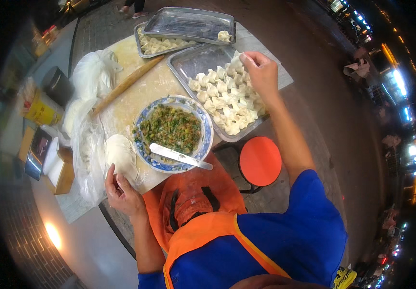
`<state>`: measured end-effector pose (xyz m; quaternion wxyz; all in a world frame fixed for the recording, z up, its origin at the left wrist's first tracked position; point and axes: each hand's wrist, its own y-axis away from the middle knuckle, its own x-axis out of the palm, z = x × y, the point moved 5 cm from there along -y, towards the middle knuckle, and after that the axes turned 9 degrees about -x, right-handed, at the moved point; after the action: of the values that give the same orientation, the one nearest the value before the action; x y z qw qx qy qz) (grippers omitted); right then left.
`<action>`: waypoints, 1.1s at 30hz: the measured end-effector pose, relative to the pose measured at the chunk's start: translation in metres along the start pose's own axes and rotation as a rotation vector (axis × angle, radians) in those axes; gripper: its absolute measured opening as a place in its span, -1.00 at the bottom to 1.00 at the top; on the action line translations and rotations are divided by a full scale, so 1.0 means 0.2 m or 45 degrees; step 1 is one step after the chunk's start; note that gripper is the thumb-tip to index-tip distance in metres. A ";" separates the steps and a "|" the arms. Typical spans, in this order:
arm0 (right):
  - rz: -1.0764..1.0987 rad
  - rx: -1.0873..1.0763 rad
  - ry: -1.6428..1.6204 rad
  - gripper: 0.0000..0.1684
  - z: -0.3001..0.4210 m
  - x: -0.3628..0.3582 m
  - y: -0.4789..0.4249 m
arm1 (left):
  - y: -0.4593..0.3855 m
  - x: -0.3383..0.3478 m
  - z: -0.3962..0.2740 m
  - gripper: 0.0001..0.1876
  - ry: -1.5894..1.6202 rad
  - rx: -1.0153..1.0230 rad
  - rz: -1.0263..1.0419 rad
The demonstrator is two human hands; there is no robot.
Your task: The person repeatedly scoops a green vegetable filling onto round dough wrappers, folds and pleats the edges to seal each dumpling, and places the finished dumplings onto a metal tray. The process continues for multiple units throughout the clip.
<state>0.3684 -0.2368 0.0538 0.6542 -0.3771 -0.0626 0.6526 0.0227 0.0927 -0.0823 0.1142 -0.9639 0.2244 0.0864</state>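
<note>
My right hand (260, 70) pinches a folded dumpling (236, 62) over the far right part of a metal tray (197, 61). Rows of folded dumplings (226, 97) lie on this tray. My left hand (124, 195) is beside the near edge of a stack of dough wrappers (120, 155), fingers slightly curled and apart, nothing visible in them. Between the hands stands a blue-and-white bowl (208, 126) of chopped green filling (172, 126). A flat white-and-silver spreader (179, 156) rests across its near rim.
A wooden rolling pin (128, 85) lies beyond the bowl. Two more trays overlap at the back, the upper one (190, 21) holding one dumpling. Plastic bags (96, 72), a dark canister (57, 85), a phone (38, 153) and a tissue box (63, 171) stand left. A red stool (260, 161) is below the tray.
</note>
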 end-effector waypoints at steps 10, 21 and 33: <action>0.448 -0.323 0.155 -0.75 -0.10 0.66 -0.04 | 0.01 0.00 -0.05 -0.64 -0.029 0.028 -0.009; 0.693 -0.288 0.382 -0.72 -0.14 0.76 0.00 | -0.01 -0.01 -0.07 -0.68 -0.097 0.019 -0.022; 0.288 -0.547 0.243 -0.55 0.50 0.12 0.62 | -0.10 -0.06 -0.15 -0.69 -0.442 0.371 0.043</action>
<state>0.2139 -0.1901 0.0430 0.4850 -0.5718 -0.0953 0.6548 0.0252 0.1074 -0.0484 0.2878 -0.9040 0.2276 0.2194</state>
